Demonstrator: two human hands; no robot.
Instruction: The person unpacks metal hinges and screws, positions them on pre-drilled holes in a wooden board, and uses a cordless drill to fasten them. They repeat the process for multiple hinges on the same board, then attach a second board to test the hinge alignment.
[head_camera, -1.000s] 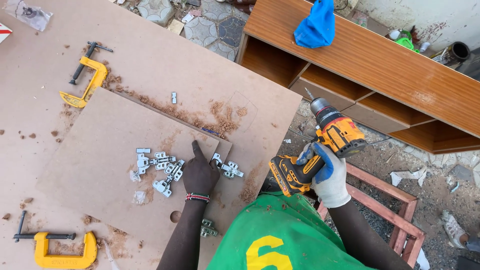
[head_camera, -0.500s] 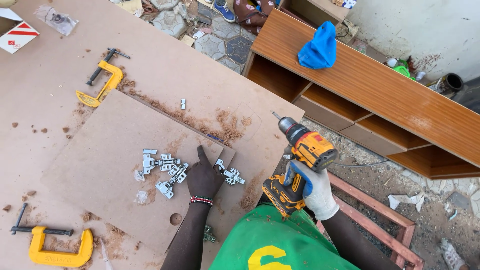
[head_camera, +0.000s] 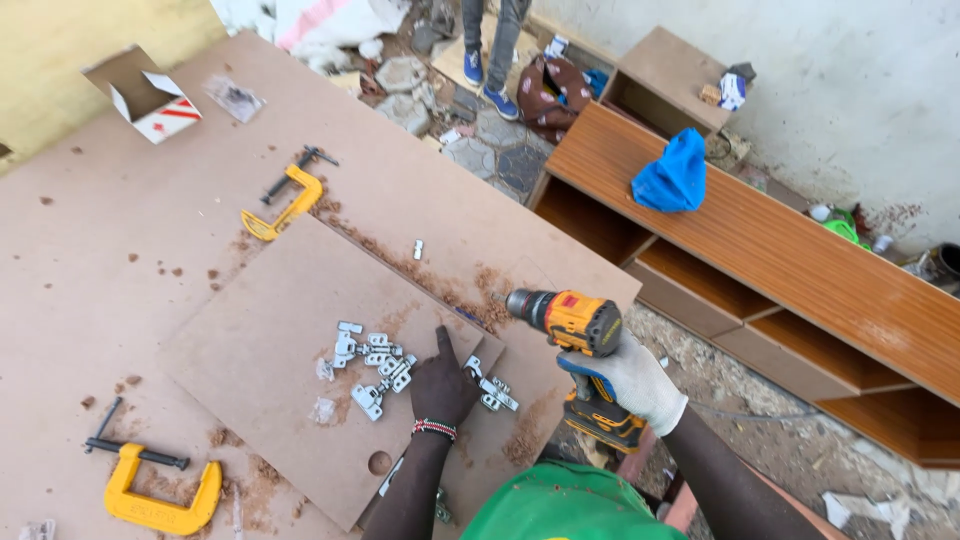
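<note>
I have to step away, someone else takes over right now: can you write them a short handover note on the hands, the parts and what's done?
Left hand: bare, resting on the smaller board, forefinger pointing, next to the metal hinges.
Right hand: gloved, gripping the yellow cordless drill, held off the board, bit aimed left.
Done: one round hole bored near the board's front edge; sawdust around.
Left: hinges lie loose, none fitted. Two yellow clamps lie unused on the big sheet.

Left hand (head_camera: 443, 385) lies flat, forefinger out; gloved right hand (head_camera: 630, 385) fisted.
</note>
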